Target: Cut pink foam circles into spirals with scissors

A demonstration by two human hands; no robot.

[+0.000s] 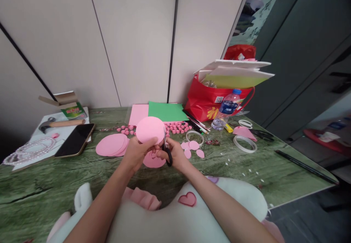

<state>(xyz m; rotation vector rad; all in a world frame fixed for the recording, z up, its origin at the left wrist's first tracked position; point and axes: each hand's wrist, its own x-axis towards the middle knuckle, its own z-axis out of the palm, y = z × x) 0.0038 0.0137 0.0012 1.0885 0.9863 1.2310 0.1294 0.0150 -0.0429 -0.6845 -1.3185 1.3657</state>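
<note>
My left hand grips a round pink paper disc by its lower edge and holds it up over the table. In my right hand is a pair of black-handled scissors, its blades upright along the disc's right edge. Whether the blades are biting into the paper I cannot tell. Below my hands lies another pink paper piece, partly covered by my fingers. A stack of pink paper discs rests left of my left hand. Several small pink petal-shaped cutouts lie right of my right hand.
Behind my hands are small pink beads and green paper. On the left lie a phone, a hammer and a pearl string. A water bottle, red bag and tape rolls stand right. A plush cushion fills my lap.
</note>
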